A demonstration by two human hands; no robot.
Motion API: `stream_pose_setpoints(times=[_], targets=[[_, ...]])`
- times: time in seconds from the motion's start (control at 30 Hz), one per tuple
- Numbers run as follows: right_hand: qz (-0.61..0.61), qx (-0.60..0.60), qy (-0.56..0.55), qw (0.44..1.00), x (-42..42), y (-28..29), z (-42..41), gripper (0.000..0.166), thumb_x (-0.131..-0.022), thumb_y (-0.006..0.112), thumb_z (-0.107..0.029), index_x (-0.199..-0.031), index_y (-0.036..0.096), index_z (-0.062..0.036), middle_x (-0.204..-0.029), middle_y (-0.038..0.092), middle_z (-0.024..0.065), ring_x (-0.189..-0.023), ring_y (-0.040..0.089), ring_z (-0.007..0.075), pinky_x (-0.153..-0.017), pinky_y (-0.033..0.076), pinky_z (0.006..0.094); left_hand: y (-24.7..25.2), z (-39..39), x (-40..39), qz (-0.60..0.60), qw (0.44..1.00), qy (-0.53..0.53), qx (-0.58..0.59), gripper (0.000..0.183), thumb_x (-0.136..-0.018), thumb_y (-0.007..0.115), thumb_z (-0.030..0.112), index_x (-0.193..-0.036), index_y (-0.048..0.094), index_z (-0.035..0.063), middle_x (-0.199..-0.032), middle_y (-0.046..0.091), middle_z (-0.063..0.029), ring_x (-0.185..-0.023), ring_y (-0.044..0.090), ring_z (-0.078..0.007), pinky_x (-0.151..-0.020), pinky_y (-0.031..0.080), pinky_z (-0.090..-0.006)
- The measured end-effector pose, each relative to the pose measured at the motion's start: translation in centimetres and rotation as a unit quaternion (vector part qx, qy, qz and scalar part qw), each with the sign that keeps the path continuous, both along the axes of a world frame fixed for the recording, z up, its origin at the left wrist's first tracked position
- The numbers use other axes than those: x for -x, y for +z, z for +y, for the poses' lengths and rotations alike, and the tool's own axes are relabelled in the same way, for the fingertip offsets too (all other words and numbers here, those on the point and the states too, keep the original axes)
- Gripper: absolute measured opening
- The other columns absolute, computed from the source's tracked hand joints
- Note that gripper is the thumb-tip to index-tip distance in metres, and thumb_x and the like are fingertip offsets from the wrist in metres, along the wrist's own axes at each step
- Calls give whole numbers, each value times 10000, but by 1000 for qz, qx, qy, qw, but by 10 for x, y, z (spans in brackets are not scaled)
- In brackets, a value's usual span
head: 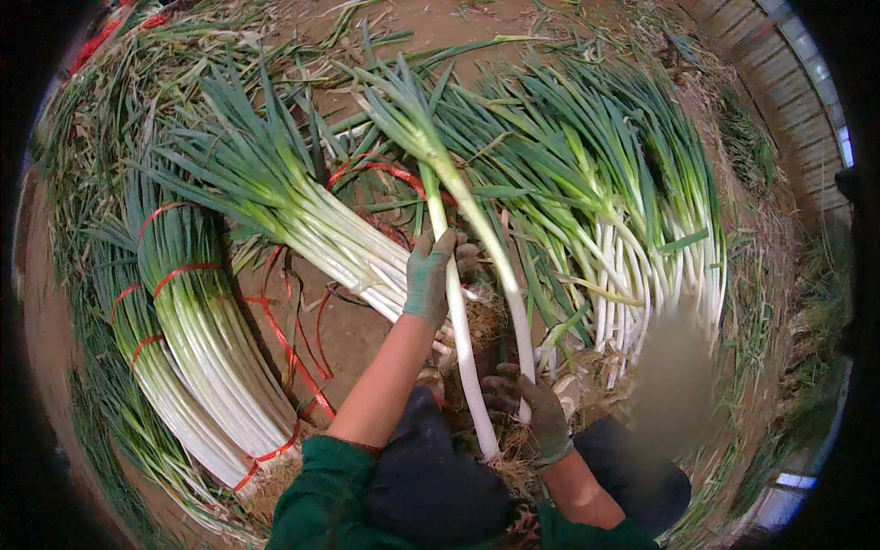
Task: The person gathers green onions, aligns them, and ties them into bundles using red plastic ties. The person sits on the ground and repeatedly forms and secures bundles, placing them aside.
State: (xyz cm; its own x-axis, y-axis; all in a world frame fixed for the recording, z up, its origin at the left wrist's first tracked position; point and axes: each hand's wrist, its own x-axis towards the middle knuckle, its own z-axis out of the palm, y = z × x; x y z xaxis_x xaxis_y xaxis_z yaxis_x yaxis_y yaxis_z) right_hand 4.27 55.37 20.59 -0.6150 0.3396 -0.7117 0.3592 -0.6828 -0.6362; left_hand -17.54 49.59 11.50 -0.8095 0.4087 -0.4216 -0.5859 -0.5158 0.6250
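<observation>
My left hand (pixel 427 278), in a green-palmed work glove, is closed around the white shank of a long green onion (pixel 462 337), whose roots hang above my lap. A second long green onion (pixel 496 247) slants beside it, its leafy top crossing the first one's. Low on that second stalk, just above the roots, my gloved right hand (pixel 546 421) grips with thumb and fingers. Left of my left hand lies a loose heap of green onions (pixel 344 234), leaves pointing up and left. Its root ends are partly hidden behind my left hand and the held stalk.
Two bundles of green onions (pixel 213 330) (pixel 172 395) tied with red straps lie at left. Loose red strapping (pixel 292 350) trails over the soil. A larger untied pile of green onions (pixel 612 261) spreads at right. Leaf litter (pixel 89 158) surrounds the area; a blurred smudge covers the lower right.
</observation>
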Motion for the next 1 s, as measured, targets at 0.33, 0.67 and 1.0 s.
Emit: stream_pose_setpoints(times=[0.33,0.67,1.0], targets=[[-114,131,230,957,-47,-14,-9,476,-955,464,-334,-1238,443,49,-945,596,158,-762,602,220,-644,520,315,-29,1,-28,40,991,114,56,452,-829,654,183,-1194,507,-38,-968,597,-63,-805,570,-132,-711,490,-257],[-67,226,194,952,-113,-77,15,530,-910,566,-308,-1295,421,27,-744,529,92,-507,466,145,-428,407,259,20,-35,4,-21,990,-98,-95,423,-789,702,274,-1090,562,13,-865,629,-69,-770,608,-152,-684,509,-289],[64,-469,384,793,87,-50,16,601,-867,550,-211,-1391,343,-4,-1331,475,177,-1178,512,258,-971,404,352,19,-126,104,185,919,256,236,272,-806,695,218,-952,622,0,-787,669,-61,-683,614,-126,-631,485,-273]])
